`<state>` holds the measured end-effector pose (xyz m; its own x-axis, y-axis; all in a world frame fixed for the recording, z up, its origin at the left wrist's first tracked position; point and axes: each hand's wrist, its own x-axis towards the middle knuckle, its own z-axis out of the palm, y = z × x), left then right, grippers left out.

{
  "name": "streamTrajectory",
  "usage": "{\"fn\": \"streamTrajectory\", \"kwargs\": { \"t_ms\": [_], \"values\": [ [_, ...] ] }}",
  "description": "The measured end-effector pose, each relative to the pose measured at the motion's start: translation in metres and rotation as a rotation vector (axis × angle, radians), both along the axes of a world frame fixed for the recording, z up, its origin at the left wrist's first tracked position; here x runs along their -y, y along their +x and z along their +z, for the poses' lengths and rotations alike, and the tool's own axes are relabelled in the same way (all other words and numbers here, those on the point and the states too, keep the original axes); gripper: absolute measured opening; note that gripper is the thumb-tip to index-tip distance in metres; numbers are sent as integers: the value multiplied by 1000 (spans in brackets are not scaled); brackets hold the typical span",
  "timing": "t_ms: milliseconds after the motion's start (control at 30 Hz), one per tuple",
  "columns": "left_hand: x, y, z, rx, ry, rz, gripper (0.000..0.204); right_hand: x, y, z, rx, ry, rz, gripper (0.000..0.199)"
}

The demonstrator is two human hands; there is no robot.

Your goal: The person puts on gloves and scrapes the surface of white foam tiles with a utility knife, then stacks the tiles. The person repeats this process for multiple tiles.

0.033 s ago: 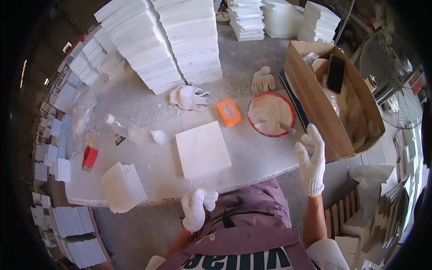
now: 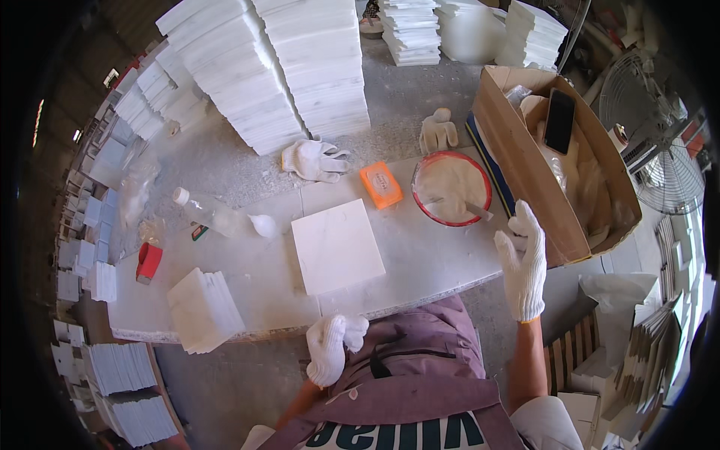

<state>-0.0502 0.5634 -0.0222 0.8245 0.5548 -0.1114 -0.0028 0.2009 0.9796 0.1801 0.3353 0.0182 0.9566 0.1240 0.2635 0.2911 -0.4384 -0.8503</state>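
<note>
My right hand [image 2: 521,259], in a white glove, is raised with fingers spread just off the table's right end, beside the cardboard box [image 2: 525,187]. It holds nothing. Closest to it is a red-rimmed bowl [image 2: 421,206] of white powder with a small tool lying in it. My left hand [image 2: 334,349], also gloved, hangs below the table's front edge with curled fingers and nothing in them. A white square tile [image 2: 337,246] lies flat on the table between both hands. An orange block [image 2: 381,185] sits behind it.
A stack of white tiles [image 2: 202,309], a red object [image 2: 148,262] and a plastic bottle [image 2: 210,214] stand at the left. Spare gloves [image 2: 315,160] lie behind the table. A black phone [image 2: 559,120] rests in the box. Tall tile stacks [image 2: 262,75] rise behind; fans [image 2: 667,180] stand right.
</note>
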Motion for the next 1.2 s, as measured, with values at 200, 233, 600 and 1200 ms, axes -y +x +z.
{"fn": "streamTrajectory", "kwargs": {
  "t_ms": [200,233,600,1200],
  "values": [
    [27,10,16,-122,-71,-241,22,-9,45,-8,70,-462,59,47],
    [28,10,13,-88,57,-272,20,-14,50,-12,85,-525,88,45],
    [27,19,3,63,686,-396,14,-20,75,-22,55,-188,106,28],
    [32,27,10,90,809,-456,17,-34,93,-62,-105,-34,232,27]
  ]
}}
